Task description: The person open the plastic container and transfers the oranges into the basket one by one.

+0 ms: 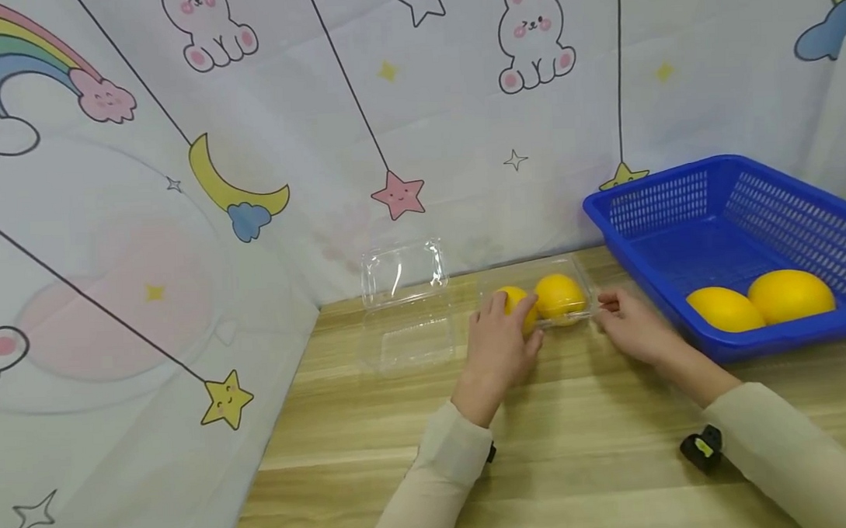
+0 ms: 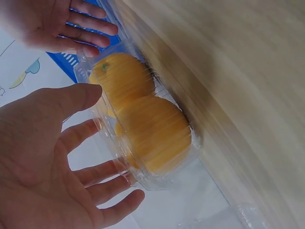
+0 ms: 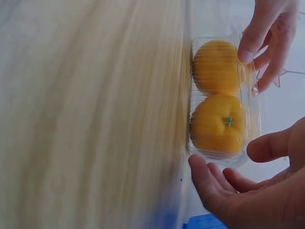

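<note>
In the head view, two clear boxes, one blue basket [image 1: 803, 332], four oranges and two hands are being shown at the table [image 1: 555, 446]. The filled box [image 1: 583, 278] is being supported on the wood, with the basket at three o'clock of it and the open box [image 1: 417, 342] at nine. Two oranges [image 1: 560, 294] are being enclosed by the filled box, two more [image 1: 791, 296] by the basket. The filled box's long axis is being aligned roughly nine to three o'clock, a long side being faced toward six; a stem mark on its three-o'clock orange is being turned toward the person. Its nine-o'clock part is being touched by the left hand [image 1: 499, 339], fingers being spread wide; its three-o'clock end is being bordered by the right hand [image 1: 631, 323], thumb and fingers being parted, their contact being unclear.
</note>
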`<state>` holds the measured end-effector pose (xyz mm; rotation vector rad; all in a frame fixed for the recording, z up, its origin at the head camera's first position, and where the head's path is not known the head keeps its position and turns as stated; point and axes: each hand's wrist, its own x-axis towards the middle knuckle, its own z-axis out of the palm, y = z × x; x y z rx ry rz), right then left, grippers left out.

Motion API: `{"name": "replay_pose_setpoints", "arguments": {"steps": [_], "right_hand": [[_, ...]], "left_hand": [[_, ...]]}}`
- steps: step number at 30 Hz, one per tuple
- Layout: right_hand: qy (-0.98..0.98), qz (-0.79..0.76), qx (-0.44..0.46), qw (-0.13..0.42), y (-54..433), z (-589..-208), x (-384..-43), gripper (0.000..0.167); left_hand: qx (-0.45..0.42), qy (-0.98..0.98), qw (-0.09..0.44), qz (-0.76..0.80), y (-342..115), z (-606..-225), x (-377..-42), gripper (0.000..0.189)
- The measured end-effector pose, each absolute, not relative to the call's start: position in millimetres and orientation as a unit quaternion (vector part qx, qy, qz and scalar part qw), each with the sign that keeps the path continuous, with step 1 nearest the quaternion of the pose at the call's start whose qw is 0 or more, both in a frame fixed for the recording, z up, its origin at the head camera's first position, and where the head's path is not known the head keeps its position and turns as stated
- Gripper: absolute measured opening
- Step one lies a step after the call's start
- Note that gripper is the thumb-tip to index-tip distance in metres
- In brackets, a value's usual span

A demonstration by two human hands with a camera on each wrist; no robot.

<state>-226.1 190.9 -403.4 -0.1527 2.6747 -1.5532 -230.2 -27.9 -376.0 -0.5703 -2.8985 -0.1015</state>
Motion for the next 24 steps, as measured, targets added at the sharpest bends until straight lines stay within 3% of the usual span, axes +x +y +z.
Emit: {"name": "replay_pose_setpoints", "arguments": {"steps": [6,10,17,24], "right_hand": [[0.807,-0.581,-0.037,0.096,197.7,-406.9,-230.1,0.05],[0.774,-0.622,-0.039,0.11,200.9,-412.3,-231.2,0.045],[0.723,-0.678,-0.024,0.13,206.4,-420.4,-234.4,0.052],[0.61,-0.773,0.007,0.175,212.5,-421.7,-237.4,0.034]], "left_hand": [[-0.187,-0.978,0.085,-0.044,-27.9,-375.9,-232.9,0.051],[-0.184,-0.979,0.073,-0.052,-27.4,-375.8,-232.8,0.051],[-0.182,-0.979,0.077,-0.052,-25.9,-376.7,-233.2,0.048],[-0.187,-0.978,0.083,-0.045,-27.5,-375.2,-234.5,0.047]]}}
